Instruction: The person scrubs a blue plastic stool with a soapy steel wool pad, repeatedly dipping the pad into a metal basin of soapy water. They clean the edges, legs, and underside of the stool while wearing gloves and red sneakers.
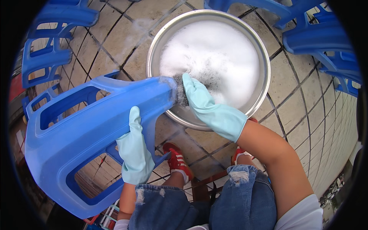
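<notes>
A blue plastic stool (120,103) lies tilted on its side, one end of a leg reaching over the rim of a round metal basin (265,72). My left hand (135,149), in a light-blue rubber glove, grips the stool around a leg, thumb on the upper face and the other fingers hidden. In a matching glove, my right hand (204,103) presses a dark scouring pad (181,91) against the end of that leg. White suds (212,49) cover most of the water in the basin.
More blue plastic stools stand at the upper left (63,17) and at the upper right (319,37). The floor is of beige tiles (299,106) with dark joints, wet in places. My red shoes (176,161) are close below the basin.
</notes>
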`<state>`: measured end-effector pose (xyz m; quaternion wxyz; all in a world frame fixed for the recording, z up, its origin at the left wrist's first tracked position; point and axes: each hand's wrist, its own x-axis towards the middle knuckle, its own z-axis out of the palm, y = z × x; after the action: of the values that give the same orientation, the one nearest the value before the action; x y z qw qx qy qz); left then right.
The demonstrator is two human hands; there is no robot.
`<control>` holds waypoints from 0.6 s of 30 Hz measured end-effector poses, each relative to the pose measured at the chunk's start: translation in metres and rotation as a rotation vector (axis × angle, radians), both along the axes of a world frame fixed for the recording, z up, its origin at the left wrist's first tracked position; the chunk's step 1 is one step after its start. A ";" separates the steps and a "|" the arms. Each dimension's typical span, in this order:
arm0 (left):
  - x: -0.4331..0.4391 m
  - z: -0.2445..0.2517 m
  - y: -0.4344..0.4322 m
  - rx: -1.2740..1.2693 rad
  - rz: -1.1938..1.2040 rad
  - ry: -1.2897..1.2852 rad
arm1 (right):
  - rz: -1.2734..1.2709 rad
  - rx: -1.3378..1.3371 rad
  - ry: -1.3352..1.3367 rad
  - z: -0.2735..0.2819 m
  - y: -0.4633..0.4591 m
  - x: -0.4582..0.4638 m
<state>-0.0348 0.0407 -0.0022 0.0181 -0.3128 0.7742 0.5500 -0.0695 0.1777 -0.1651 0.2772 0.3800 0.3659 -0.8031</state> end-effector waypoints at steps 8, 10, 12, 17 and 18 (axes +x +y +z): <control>0.008 -0.002 0.009 -0.073 -0.160 -0.033 | 0.062 0.460 -0.049 -0.006 -0.029 0.006; 0.005 -0.001 0.007 -0.069 -0.134 -0.030 | 0.277 0.597 0.012 -0.013 -0.008 -0.003; 0.001 -0.001 0.006 -0.041 -0.061 0.058 | 0.484 0.779 0.226 -0.019 0.017 -0.009; -0.010 -0.001 0.007 -0.067 0.015 0.088 | 0.674 1.199 0.602 -0.030 0.064 -0.003; -0.012 -0.001 0.007 -0.071 0.021 0.091 | 0.779 1.316 0.612 -0.031 0.066 0.000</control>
<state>-0.0464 0.0475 -0.0031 -0.0342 -0.2960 0.7899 0.5359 -0.0693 0.2438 -0.1963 0.1447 0.0749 0.9267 -0.3387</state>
